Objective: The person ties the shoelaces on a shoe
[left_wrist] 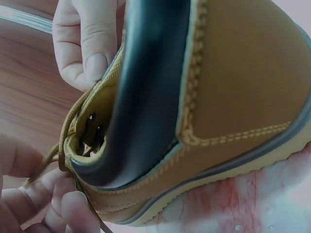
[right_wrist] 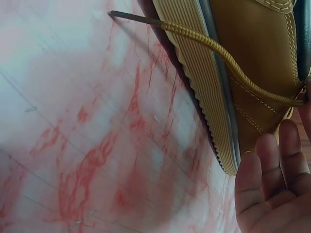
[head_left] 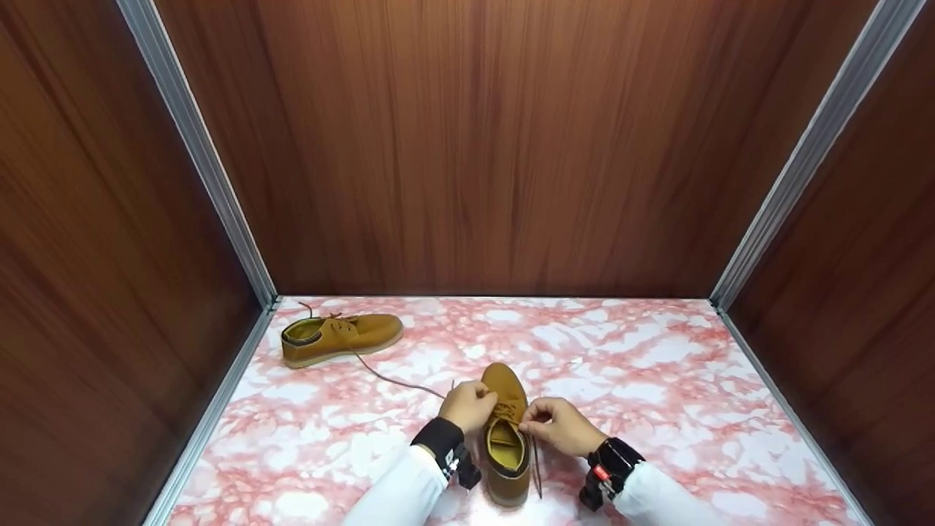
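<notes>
A tan lace-up shoe (head_left: 504,467) stands upright, toe pointing away, with a dark padded collar (left_wrist: 153,87) and a yellowish lining. At the left of its lacing my left hand (head_left: 470,405) pinches a brown shoelace (left_wrist: 64,141) between thumb and fingers. Across the opening, my right hand (head_left: 561,426) pinches a lace end by the top eyelets, its other fingers bent loosely. From that pinch the lace (right_wrist: 228,60) runs back along the shoe's side to a free dark tip. The left fingertips partly hide the lacing in the head view.
A matching tan shoe (head_left: 369,332) lies at the back left, toe to the right. Its long lace (head_left: 394,380) trails over the red-and-white marbled tabletop (head_left: 628,365) toward my left hand. Brown wood panels (head_left: 482,146) with metal corner strips (head_left: 212,168) enclose the back and sides.
</notes>
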The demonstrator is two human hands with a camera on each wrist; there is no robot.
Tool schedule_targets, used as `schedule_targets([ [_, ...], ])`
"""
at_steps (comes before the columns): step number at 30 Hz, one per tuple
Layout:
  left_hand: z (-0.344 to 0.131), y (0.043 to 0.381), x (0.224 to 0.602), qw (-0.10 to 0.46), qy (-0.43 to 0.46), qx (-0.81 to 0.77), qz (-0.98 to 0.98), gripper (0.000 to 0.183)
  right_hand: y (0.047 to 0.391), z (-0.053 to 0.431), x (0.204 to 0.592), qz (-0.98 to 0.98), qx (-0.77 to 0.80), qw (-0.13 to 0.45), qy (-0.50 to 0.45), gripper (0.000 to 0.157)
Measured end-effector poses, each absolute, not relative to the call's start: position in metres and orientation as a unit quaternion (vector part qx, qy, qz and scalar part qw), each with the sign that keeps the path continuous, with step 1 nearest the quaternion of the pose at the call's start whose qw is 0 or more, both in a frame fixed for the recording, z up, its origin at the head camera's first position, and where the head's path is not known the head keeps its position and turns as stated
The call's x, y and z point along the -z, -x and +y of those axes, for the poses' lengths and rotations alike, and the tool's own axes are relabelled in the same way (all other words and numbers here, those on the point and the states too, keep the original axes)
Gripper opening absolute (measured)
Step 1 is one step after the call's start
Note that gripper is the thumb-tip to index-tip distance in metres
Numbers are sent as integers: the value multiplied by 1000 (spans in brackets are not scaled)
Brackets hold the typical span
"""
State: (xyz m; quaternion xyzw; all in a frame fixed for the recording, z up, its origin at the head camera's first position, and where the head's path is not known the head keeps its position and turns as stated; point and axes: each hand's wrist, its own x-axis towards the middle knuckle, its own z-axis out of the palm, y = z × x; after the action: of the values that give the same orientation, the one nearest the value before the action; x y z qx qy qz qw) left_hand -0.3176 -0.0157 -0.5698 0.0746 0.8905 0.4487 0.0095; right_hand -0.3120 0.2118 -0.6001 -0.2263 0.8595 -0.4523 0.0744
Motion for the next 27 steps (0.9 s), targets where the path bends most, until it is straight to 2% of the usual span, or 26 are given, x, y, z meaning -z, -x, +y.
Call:
schedule_targets([
  [8,-19,319,572,-19,-95,-423,901,36,312,213,593,860,463,89,197,16],
  [13,-21,318,572,-34,-99,-438,893,29,312,215,589,850,480,94,196,16],
  [18,-24,316,574,-35,-102,-452,886,23,312,215,588,832,506,124,192,14],
  [27,-32,317,573,6,-101,-487,867,8,312,212,586,826,515,123,193,12],
])
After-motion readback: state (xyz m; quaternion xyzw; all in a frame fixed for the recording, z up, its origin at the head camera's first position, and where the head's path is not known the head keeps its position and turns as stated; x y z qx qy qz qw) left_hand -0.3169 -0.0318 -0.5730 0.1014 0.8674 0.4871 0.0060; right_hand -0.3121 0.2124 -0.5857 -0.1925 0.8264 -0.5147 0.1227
